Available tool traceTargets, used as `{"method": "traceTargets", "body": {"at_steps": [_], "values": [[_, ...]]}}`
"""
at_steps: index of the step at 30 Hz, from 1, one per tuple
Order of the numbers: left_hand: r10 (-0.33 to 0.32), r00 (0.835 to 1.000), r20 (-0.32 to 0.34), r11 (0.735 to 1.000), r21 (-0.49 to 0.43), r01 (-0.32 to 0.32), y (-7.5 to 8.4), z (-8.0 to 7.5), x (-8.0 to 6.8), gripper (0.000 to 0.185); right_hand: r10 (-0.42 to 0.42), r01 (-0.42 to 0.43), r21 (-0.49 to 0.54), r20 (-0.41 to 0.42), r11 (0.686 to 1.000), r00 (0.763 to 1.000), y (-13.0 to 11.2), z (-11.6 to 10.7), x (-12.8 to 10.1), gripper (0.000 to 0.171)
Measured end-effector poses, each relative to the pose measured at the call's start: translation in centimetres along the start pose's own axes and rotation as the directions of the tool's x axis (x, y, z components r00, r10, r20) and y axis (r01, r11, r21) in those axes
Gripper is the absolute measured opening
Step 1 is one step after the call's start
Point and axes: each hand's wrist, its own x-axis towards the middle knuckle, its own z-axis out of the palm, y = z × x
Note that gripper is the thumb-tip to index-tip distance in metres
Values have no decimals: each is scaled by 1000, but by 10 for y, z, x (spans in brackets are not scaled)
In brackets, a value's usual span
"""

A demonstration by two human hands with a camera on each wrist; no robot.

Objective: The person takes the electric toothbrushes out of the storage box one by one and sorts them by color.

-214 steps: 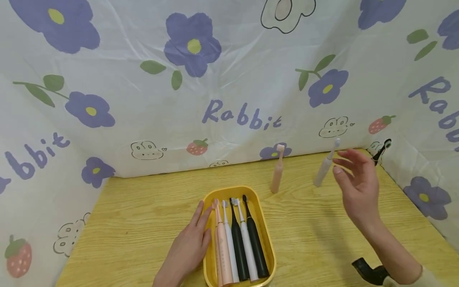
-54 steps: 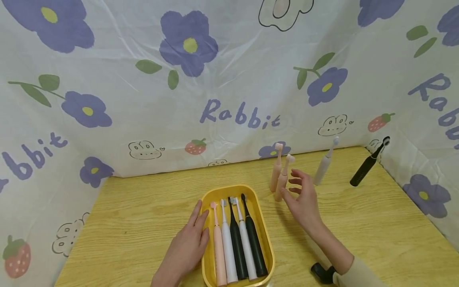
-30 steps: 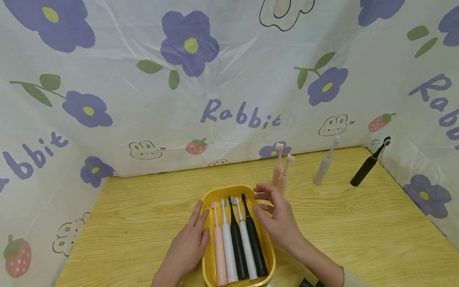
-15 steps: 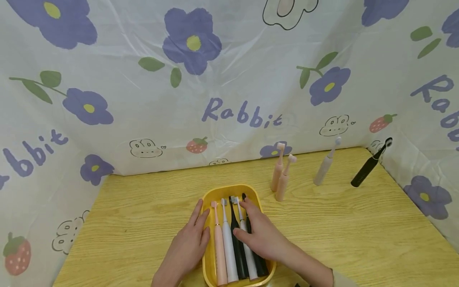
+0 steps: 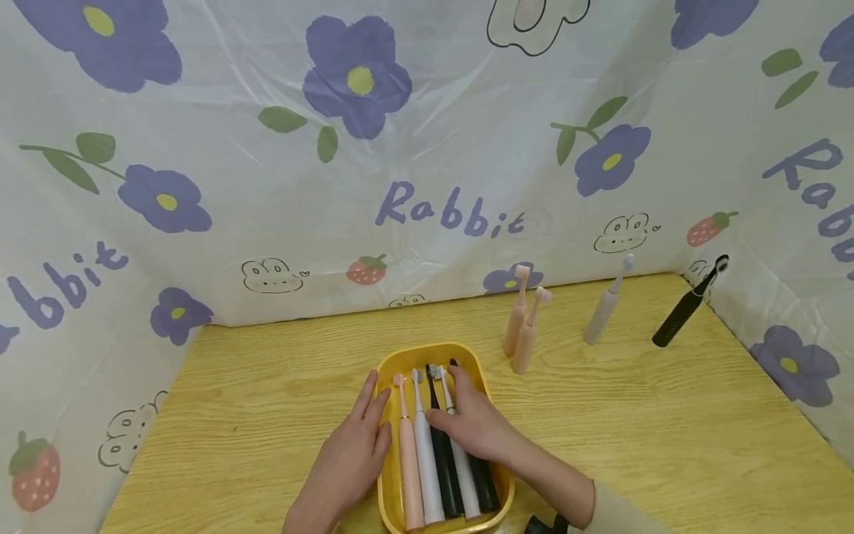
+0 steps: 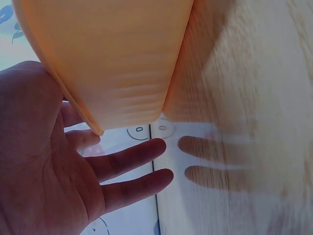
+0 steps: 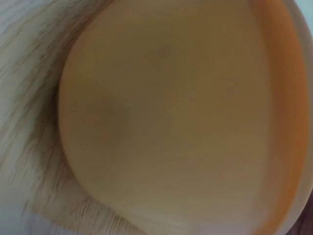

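A blurred yellow tray wall (image 7: 176,122) fills the view — pale wooden tabletop (image 7: 29,63) at its left edge.

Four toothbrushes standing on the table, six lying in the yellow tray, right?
Not six. The head view shows five lying in the yellow tray: pink, white, black, white, black. The four toothbrushes standing on the table is correct.

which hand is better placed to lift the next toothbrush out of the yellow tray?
Right. The right hand already lies over the white and black toothbrushes inside the yellow tray. The left hand rests flat against the tray's outer left wall, likely steadying it.
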Motion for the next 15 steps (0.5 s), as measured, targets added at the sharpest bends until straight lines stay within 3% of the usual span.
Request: {"method": "traceTargets", "body": {"at_steps": [5, 15], "values": [[11, 1000, -9, 1000, 2, -11, -1, 0, -1, 48, 65, -65, 80, -2, 995, 998, -4, -1, 3, 64], [22, 1000, -17, 1000, 14, -21, -1, 2, 0, 48, 178, -173, 338, 17, 925, 984, -3, 4, 9, 77]]}}
